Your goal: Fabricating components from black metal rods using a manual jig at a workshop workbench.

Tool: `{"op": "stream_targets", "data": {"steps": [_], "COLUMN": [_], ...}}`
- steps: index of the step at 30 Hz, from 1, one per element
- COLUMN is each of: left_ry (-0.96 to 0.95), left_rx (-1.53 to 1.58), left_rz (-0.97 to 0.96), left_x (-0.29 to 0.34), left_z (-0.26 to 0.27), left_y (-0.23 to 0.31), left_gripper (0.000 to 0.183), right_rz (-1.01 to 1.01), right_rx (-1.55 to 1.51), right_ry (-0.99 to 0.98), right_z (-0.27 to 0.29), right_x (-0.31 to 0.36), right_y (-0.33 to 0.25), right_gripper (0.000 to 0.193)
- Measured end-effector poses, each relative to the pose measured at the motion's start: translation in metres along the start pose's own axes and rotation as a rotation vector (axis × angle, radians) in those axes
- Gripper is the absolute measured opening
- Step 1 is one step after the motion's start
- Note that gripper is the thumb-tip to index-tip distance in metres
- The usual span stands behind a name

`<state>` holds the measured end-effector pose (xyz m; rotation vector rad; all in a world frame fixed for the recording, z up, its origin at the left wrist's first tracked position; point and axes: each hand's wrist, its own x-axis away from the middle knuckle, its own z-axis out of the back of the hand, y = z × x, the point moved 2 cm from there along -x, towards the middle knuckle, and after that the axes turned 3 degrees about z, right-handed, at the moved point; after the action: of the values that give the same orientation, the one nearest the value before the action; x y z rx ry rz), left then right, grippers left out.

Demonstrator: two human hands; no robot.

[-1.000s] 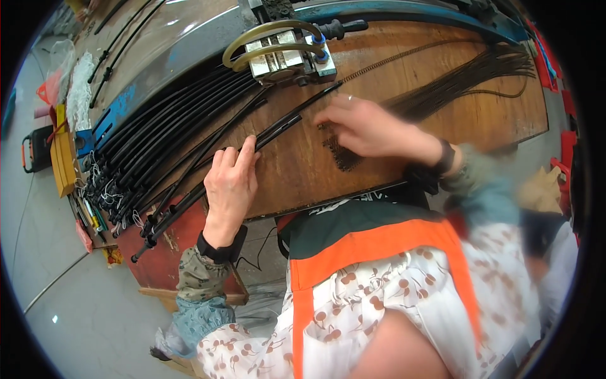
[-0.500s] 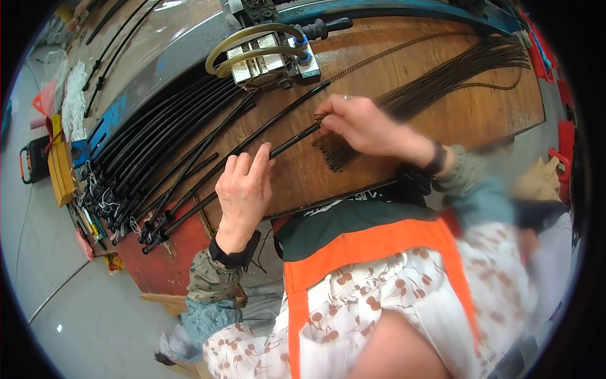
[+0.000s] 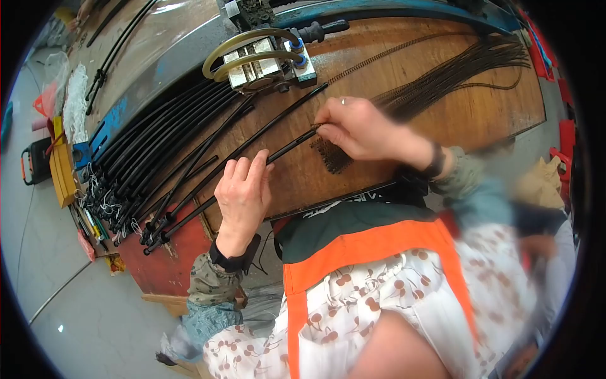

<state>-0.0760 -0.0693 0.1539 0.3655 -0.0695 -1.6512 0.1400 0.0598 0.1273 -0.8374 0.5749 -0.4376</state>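
A long black tube (image 3: 292, 146) runs slantwise over the table's near part. My left hand (image 3: 243, 194) is closed around it near the middle. At the tube's upper right end, my right hand (image 3: 361, 128) pinches thumb and forefinger together on the end of a thin dark coil spring, most of it hidden by the fingers. Just below that hand lies a bundle of long coil springs (image 3: 435, 81), fanning to the upper right. Beside the held tube, another black tube (image 3: 278, 119) has a coil spring (image 3: 385, 50) stretching out from its far end.
Many black tubes (image 3: 161, 136) lie piled at the left, with white ties at their lower ends. A metal clamping device (image 3: 265, 66) with yellowish hoses stands at the back of the wooden table (image 3: 372, 57). More black tubes (image 3: 113, 54) lie at the far left.
My right hand has shifted very slightly left at the tube's end, and my left hand sits slightly lower. At the far left, the separate tubes have come closer together.
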Motion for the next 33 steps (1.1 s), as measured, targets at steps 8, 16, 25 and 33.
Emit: {"op": "stream_targets", "data": {"steps": [8,16,25,33], "left_ry": [0.018,0.027,0.182,-0.117], "left_rx": [0.025,0.114,-0.148,-0.127], "left_rz": [-0.001,0.026,0.076,-0.035], "left_x": [0.002,0.0,-0.054,-0.017], "left_z": [-0.006,-0.006,-0.019,0.022], "left_y": [0.006,0.007,-0.054,-0.058], "left_gripper": [0.024,0.018,0.019,0.055], "right_rz": [0.182,0.33,0.066,-0.224], "right_rx": [0.133,0.265,0.092,-0.059], "right_ry": [0.105,0.006,0.066,0.185], "right_z": [0.004,0.007,-0.009,-0.009], "right_x": [-0.012,-0.013,-0.003,-0.018], "right_y": [-0.009,-0.015,0.001,-0.003], "right_gripper": [0.017,0.02,0.016,0.015]}}
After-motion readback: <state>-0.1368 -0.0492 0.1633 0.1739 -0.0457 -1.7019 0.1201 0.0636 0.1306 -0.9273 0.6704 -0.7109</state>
